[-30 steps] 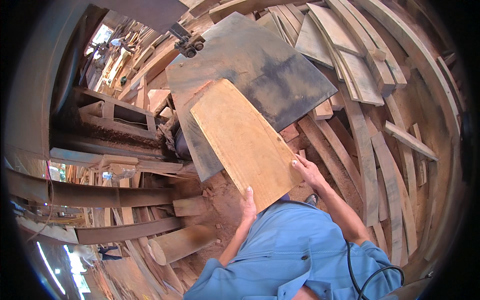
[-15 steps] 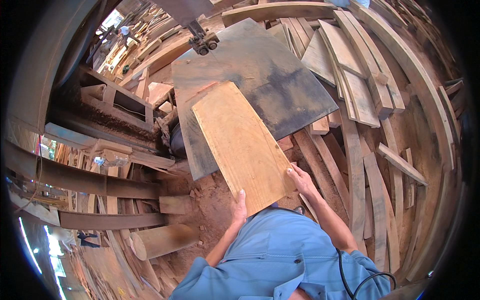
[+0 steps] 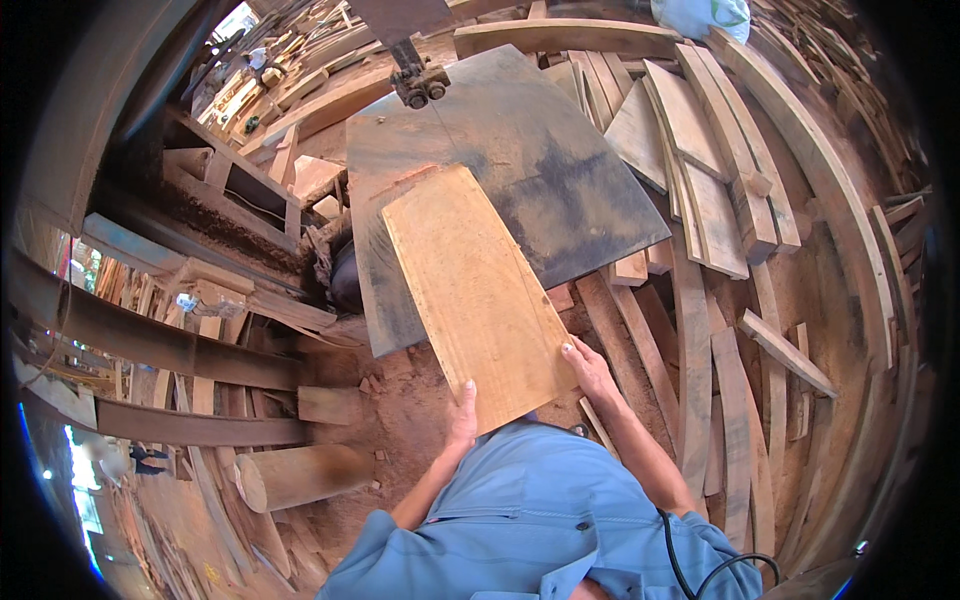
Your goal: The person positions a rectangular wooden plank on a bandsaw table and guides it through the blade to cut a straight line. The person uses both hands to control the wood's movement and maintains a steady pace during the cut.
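- Fingers, left: my left hand [image 3: 461, 420] grips the left edge of the wooden board [image 3: 490, 300] beside its near corner, thumb lying on the upper face. The other fingers are mostly hidden, so I cannot tell their exact spread.
- Fingers, right: my right hand [image 3: 592, 373] holds the right edge close to the near right corner, thumb tip at the rim, remaining fingers bent against the side and partly out of sight.
- Markings: the pale plastic bag [image 3: 690, 12] at the top edge shows a green patch, too small to read.
- Position of board: it extends forward from between my two hands. Its narrower far end lies over the dark metal table [image 3: 575, 190]; its wider near end projects past the table edge, just in front of my blue shirt [image 3: 520, 500].
- Adjacent parts: the blade guide [image 3: 421, 87] hangs above the table, beyond the far end.
- Difference from one second ago: my view is turned, and the bag is now visible. My grip is unchanged, and the board keeps about the same place on the table.
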{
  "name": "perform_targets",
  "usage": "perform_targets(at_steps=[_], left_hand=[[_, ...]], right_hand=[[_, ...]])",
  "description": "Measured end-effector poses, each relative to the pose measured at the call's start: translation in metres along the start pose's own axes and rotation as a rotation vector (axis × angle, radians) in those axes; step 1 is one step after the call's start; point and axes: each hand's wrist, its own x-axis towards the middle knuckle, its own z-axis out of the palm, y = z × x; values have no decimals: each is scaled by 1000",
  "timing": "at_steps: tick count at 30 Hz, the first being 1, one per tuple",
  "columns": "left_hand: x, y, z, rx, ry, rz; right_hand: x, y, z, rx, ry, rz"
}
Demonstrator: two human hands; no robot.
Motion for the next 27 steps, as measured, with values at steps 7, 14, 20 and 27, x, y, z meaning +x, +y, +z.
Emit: perform_targets(at_steps=[7, 14, 20, 27], left_hand=[[4, -2, -3, 23, 14, 41], [7, -4, -8, 62, 36, 47], [11, -6, -15, 34, 11, 54], [8, 5, -15, 30, 19, 29]], right_hand=[[12, 17, 2, 2, -4, -71], [7, 11, 6, -6, 12, -45], [0, 0, 13, -27, 16, -14], [3, 7, 15, -34, 24, -18]])
